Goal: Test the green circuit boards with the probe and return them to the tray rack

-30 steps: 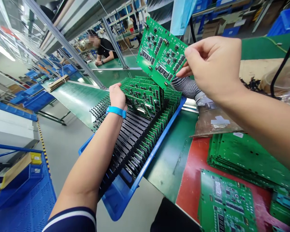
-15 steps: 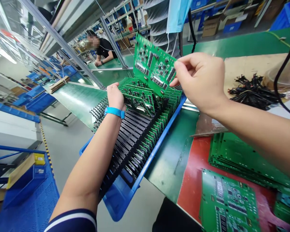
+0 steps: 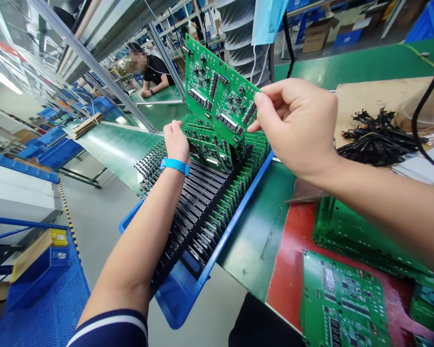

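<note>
My right hand pinches the right edge of a green circuit board, holding it raised and tilted above the rack. Two dark digit displays and small black parts show on its face. At the left edge of more circuit boards standing higher than the rack, my left hand is closed, its fingers partly hidden; it appears to grip a board there. Below lies a black slotted rack with many boards upright in rows, set in a blue tray.
On a red mat at the right are stacked green panels and more display boards. A bundle of black cables lies on cardboard behind them. A face mask hangs above the bench. A person sits across the way.
The board in my right hand has moved up and left, and its displays now face me more clearly. My left hand has shifted slightly at the rack.
</note>
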Demonstrator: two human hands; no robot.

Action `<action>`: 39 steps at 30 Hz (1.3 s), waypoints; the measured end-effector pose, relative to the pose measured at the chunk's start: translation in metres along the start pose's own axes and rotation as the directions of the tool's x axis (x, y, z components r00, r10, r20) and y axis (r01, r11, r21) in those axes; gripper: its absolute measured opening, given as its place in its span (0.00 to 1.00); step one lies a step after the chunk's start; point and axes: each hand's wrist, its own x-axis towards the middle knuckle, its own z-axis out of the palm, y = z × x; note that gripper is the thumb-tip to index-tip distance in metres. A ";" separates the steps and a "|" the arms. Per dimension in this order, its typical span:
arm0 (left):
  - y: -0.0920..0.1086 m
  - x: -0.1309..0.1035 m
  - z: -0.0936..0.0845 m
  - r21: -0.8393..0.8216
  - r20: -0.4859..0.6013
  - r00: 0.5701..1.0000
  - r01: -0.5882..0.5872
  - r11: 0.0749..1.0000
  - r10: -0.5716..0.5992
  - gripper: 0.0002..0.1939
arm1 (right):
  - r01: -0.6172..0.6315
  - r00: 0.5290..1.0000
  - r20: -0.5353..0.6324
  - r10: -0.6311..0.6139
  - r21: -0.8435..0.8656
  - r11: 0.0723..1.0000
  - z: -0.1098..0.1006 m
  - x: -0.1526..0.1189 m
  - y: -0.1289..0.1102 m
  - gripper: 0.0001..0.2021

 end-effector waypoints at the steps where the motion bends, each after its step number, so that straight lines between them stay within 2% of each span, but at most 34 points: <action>1: 0.000 -0.001 0.000 0.012 0.006 1.000 0.012 1.000 -0.012 0.10 | -0.008 1.000 -0.015 0.008 0.012 1.000 0.000 0.001 0.001 0.09; 3: 0.002 -0.004 -0.002 0.052 0.025 0.999 -0.033 0.998 0.032 0.11 | -0.015 0.998 -0.056 0.017 0.041 0.999 -0.002 0.004 0.002 0.09; 4: 0.004 -0.006 -0.003 0.080 0.045 0.994 -0.106 0.991 0.103 0.12 | -0.012 0.997 -0.081 0.016 0.056 0.998 -0.002 0.006 0.003 0.09; 5: 0.006 -0.008 -0.005 0.106 0.075 0.977 -0.207 0.972 0.200 0.13 | -0.007 0.995 -0.104 0.014 0.071 0.997 -0.003 0.007 0.004 0.09; 7: 0.010 -0.012 -0.007 0.150 0.167 0.910 -0.403 0.903 0.379 0.15 | 0.002 0.991 -0.133 0.011 0.096 0.995 -0.002 0.009 0.007 0.08; 9: 0.014 -0.017 -0.008 0.185 0.255 0.866 -0.479 0.858 0.429 0.18 | 0.001 0.992 -0.128 0.014 0.114 0.993 -0.001 0.010 0.009 0.08; 13: 0.014 -0.018 -0.009 0.234 0.263 0.879 -0.458 0.858 0.397 0.16 | -0.005 0.998 -0.065 0.012 0.104 0.995 0.004 0.009 0.015 0.09; 15: 0.010 -0.016 -0.008 0.227 0.236 0.879 -0.465 0.856 0.415 0.12 | -0.003 1.000 0.006 0.003 0.052 0.999 0.009 0.009 0.018 0.09; 17: 0.006 -0.013 -0.007 0.216 0.186 0.898 -0.433 0.875 0.399 0.07 | 0.011 0.995 0.101 -0.008 -0.028 1.000 0.015 0.008 0.022 0.09; 19: 0.004 -0.011 -0.006 0.183 0.121 0.935 -0.350 0.919 0.332 0.02 | 0.029 0.977 0.213 -0.008 -0.097 0.995 0.020 0.007 0.024 0.09; 21: 0.005 -0.010 -0.005 0.110 0.087 0.968 -0.244 0.963 0.236 0.09 | 0.041 0.946 0.324 0.010 -0.149 0.988 0.024 0.006 0.024 0.09; 23: 0.006 -0.011 -0.004 0.031 0.099 0.987 -0.128 0.991 0.124 0.12 | 0.060 0.917 0.399 0.020 -0.186 0.981 0.027 0.005 0.023 0.10; 26: 0.005 -0.013 -0.002 -0.012 0.154 0.988 0.005 1.000 -0.003 0.11 | 0.101 0.898 0.439 0.004 -0.215 0.971 0.033 0.006 0.023 0.10; 31: -0.003 -0.010 0.001 -0.027 0.175 0.984 -0.028 0.999 0.032 0.08 | 0.032 0.898 0.436 0.066 -0.213 0.976 0.042 0.010 0.020 0.10; 33: 0.002 -0.010 0.000 -0.023 0.148 0.988 -0.040 0.999 0.043 0.09 | -0.039 0.895 0.425 0.137 -0.231 0.972 0.027 0.009 0.011 0.10; 34: 0.008 -0.013 -0.002 -0.006 0.122 0.989 -0.078 0.997 0.078 0.09 | -0.076 0.891 0.419 0.176 -0.245 0.966 0.013 0.007 0.005 0.11; 36: 0.030 -0.027 -0.006 0.052 0.059 0.967 -0.249 0.967 0.246 0.10 | -0.149 0.868 0.420 0.266 -0.290 0.945 -0.028 -0.006 -0.011 0.11; 38: 0.061 -0.057 -0.015 0.089 0.074 0.861 -0.509 0.856 0.504 0.12 | -0.228 0.784 0.475 0.399 -0.378 0.897 -0.078 -0.034 -0.025 0.12; 39: 0.077 -0.080 -0.021 0.075 0.117 0.815 -0.577 0.813 0.567 0.13 | -0.268 0.703 0.514 0.492 -0.450 0.852 -0.103 -0.055 -0.030 0.13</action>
